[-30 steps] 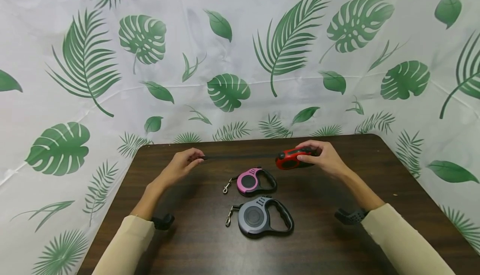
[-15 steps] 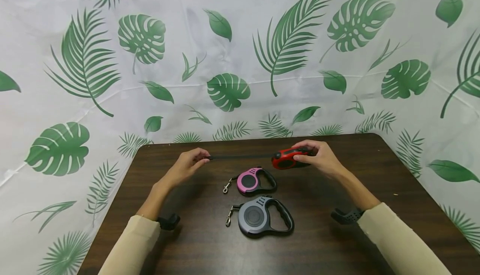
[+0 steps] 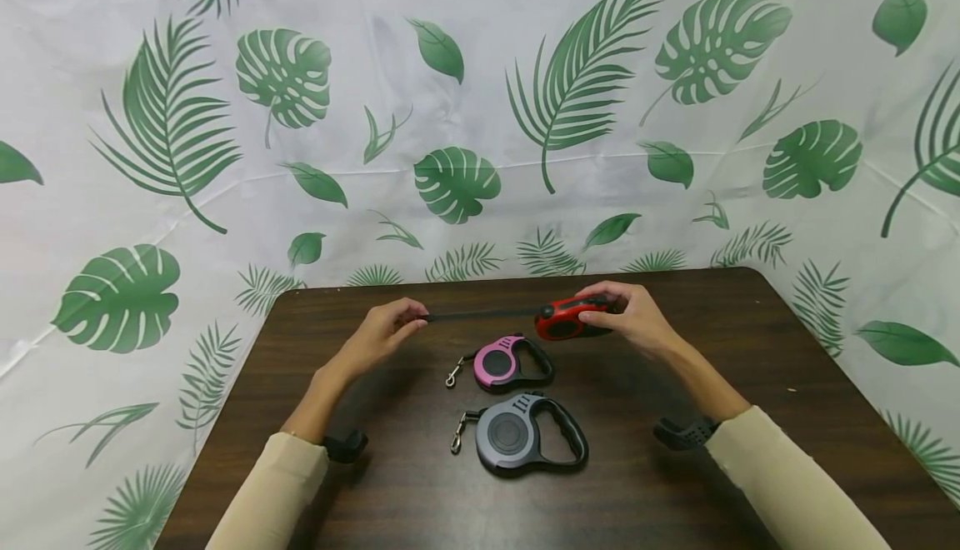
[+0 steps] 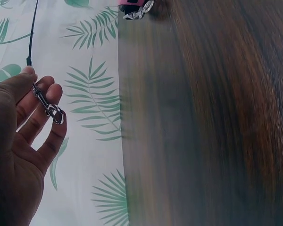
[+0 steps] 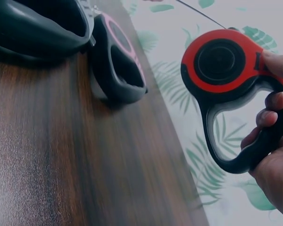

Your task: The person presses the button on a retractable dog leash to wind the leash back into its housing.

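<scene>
My right hand (image 3: 632, 317) grips the black handle of a red retractable dog leash (image 5: 220, 59), fingers curled through its loop and thumb near the button. Above the table, a black cord (image 3: 483, 314) runs straight from its casing to my left hand (image 3: 384, 332). In the left wrist view, thumb and fingers pinch the cord's end, and a metal snap hook (image 4: 49, 104) lies against the fingers. Below the cord, a pink retractable leash (image 3: 495, 363) rests on the table. Nearer to me lies a larger grey retractable leash (image 3: 507, 435). Both have their metal clips pointing left.
The dark wood table (image 3: 405, 500) ends at a rounded back edge. Behind it hangs a white cloth (image 3: 480, 58) printed with green leaves. Black wrist straps (image 3: 345, 447) sit on both forearms beside cream sleeves.
Both hands have come closer together: the left moved right, the right moved left with the red leash. The exposed stretch of cord is shorter. The pink and grey leashes stay put.
</scene>
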Action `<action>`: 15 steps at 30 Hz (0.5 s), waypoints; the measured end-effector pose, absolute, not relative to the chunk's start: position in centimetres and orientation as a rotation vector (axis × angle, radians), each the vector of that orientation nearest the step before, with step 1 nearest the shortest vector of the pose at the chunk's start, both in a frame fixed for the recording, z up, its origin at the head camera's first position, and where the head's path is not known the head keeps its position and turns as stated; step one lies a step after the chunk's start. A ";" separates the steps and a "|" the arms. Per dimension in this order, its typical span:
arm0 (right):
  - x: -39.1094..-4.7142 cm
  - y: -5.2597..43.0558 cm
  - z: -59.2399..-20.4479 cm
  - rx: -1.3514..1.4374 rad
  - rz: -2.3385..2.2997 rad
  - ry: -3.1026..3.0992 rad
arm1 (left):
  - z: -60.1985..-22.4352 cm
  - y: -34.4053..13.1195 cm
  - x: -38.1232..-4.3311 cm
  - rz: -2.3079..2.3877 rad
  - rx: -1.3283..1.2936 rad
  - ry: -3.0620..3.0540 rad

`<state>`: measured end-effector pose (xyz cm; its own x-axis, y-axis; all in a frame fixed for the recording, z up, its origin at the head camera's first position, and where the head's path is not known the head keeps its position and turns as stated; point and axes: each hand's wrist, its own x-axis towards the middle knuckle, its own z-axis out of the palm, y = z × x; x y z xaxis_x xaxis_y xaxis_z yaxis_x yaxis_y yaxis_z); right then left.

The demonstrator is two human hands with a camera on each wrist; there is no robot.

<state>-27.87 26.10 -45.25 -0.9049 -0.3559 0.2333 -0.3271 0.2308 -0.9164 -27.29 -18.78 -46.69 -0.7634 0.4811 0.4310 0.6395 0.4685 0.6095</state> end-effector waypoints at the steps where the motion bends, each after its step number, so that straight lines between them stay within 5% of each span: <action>1: -27.9 26.0 -45.2 -0.678 -1.812 2.443 | -46.7 -18.7 -27.3 -1.176 -0.973 -2.511; 15: -27.7 25.2 -45.5 -0.677 -1.853 2.387 | -47.0 -17.0 -27.0 -1.216 -1.017 -2.509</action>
<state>-27.75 25.18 -45.51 -0.9035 -0.3639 0.2265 -0.3097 0.1889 -0.9319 -26.98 -16.96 -47.00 -0.7519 0.5041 0.4249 0.6458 0.4336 0.6285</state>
